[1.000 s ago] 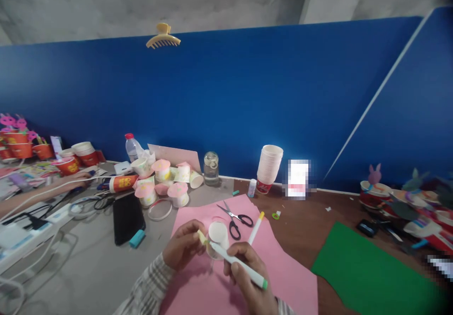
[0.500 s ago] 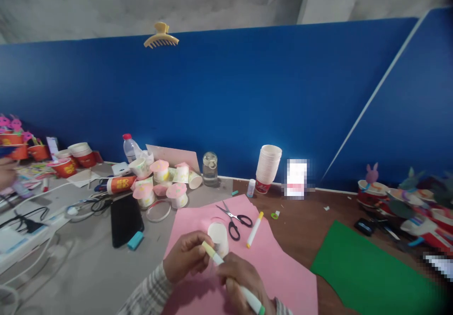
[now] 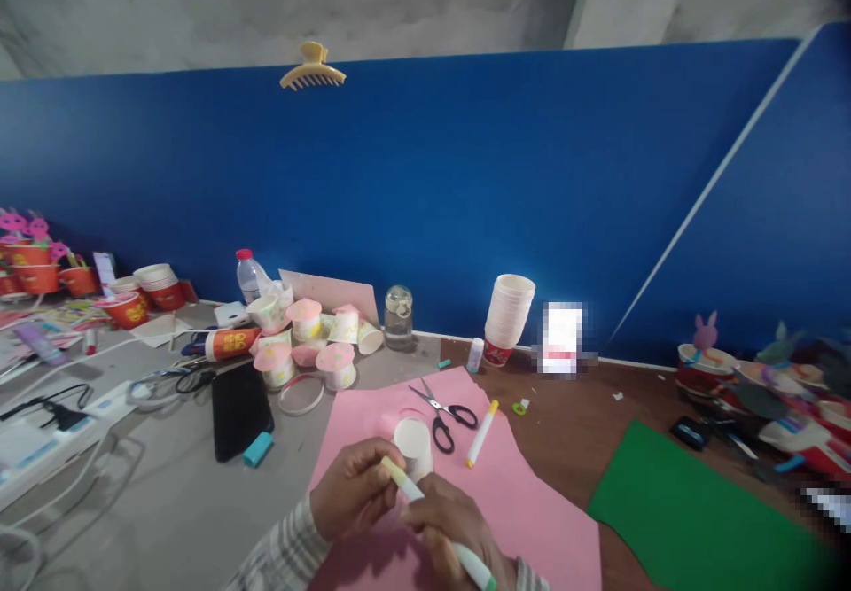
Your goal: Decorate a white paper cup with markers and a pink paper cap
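Pinched in my left hand point(image 3: 355, 489) is the pale yellow tip end of a marker point(image 3: 402, 479). My right hand point(image 3: 452, 520) closes around that marker's white body, and a second white marker with a green end point(image 3: 473, 566) sticks out below the same hand. Just beyond my hands a white paper cup point(image 3: 413, 445) stands on pink paper point(image 3: 545, 520). Black-handled scissors point(image 3: 441, 414) lie partly open behind the cup, beside a yellow-capped marker point(image 3: 482, 433).
Decorated cups point(image 3: 336, 365), a black phone point(image 3: 241, 412) and a blue cap point(image 3: 258, 449) are at the left. A cup stack point(image 3: 510, 316) and glue stick point(image 3: 475, 356) stand behind; green paper point(image 3: 698, 511) lies right, near rabbit-topped cups point(image 3: 706, 361).
The view has shifted slightly, so most things sit a little further right. The other person's hand at the far left edge has left view. Both my hands keep their hold.
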Motion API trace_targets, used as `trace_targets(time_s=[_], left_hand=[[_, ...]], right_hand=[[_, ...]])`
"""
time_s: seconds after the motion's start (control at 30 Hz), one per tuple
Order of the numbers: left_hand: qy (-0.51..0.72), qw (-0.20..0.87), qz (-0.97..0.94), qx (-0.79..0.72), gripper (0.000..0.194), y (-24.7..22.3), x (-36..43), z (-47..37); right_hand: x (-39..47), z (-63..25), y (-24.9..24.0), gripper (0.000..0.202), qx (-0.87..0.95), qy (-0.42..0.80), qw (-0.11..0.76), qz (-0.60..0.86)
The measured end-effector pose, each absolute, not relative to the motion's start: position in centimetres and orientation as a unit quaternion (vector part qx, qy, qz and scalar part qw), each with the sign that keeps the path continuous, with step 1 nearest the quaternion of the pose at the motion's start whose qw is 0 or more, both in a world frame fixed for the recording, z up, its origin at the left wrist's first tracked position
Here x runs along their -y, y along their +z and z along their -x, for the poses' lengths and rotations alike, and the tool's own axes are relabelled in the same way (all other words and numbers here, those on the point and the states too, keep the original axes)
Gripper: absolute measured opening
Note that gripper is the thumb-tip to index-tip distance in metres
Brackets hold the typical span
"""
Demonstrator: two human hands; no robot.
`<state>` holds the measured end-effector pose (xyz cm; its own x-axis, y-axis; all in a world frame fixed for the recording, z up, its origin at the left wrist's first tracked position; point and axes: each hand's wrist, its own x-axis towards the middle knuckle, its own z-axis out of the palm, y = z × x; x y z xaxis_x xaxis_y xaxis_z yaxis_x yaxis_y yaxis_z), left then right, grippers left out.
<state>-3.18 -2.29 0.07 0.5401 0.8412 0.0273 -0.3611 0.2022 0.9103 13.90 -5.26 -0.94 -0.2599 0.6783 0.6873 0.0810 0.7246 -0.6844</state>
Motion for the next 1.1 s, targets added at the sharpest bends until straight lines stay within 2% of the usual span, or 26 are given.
trace_targets(time_s=[0.07, 0.1, 0.17, 0.2, 0.27, 0.3, 0.4, 0.5, 0.67, 0.8, 0.87, 0.97, 1.1], left_hand=[[0.426, 0.714, -0.504, -0.233, 0.035, 0.7, 1.8, 4.0], [0.452, 0.689, -0.515, -0.235, 0.048, 0.9, 1.4, 4.5], [0.547, 0.583, -0.530, -0.283, 0.058, 1.0, 0.5, 5.3], [0.582, 0.504, -0.542, -0.337, 0.056, 0.9, 0.1, 5.6], [0.535, 0.357, -0.626, -0.440, 0.055, 0.3, -0.6, 5.7], [0.527, 0.343, -0.637, -0.447, 0.061, 0.0, -0.7, 5.6], [0.464, 0.333, -0.676, -0.466, 0.080, -1.1, -0.6, 4.6], [0.419, 0.360, -0.692, -0.465, 0.094, -2.0, -0.2, 3.6], [0.399, 0.317, -0.711, -0.485, 0.089, -2.6, -0.3, 2.8], [0.372, 0.295, -0.709, -0.522, 0.088, -3.0, -0.7, 2.5], [0.366, 0.285, -0.712, -0.528, 0.088, -3.1, -0.7, 2.3], [0.369, 0.275, -0.724, -0.514, 0.081, -3.0, -0.5, 1.9], [0.381, 0.281, -0.715, -0.514, 0.070, -2.4, -0.1, 1.7]], right_hand=[[5.6, -14.0, 0.2, 0.026, 0.742, 0.267, 0.570, 0.232], [5.6, -14.2, 0.7, 0.021, 0.742, 0.261, 0.573, 0.231], [5.2, -14.9, 1.4, 0.018, 0.747, 0.233, 0.564, 0.263], [4.7, -15.4, 1.4, 0.023, 0.749, 0.217, 0.552, 0.295], [3.4, -16.4, 0.7, 0.034, 0.764, 0.201, 0.500, 0.353], [2.6, -16.8, 0.1, 0.038, 0.770, 0.183, 0.477, 0.384], [0.5, -17.8, -1.8, 0.050, 0.772, 0.138, 0.401, 0.473], [-0.9, -18.1, -2.5, 0.059, 0.800, 0.121, 0.319, 0.493], [-4.3, -16.6, -0.9, 0.059, 0.829, 0.113, 0.239, 0.492], [-8.3, -15.0, -0.1, 0.078, 0.833, 0.133, 0.212, 0.493], [-10.1, -14.9, 0.1, 0.064, 0.815, 0.135, 0.211, 0.522], [-12.1, -15.9, 0.3, 0.027, 0.762, 0.128, 0.225, 0.593], [-13.3, -18.9, 0.1, 0.026, 0.650, 0.119, 0.268, 0.701]])
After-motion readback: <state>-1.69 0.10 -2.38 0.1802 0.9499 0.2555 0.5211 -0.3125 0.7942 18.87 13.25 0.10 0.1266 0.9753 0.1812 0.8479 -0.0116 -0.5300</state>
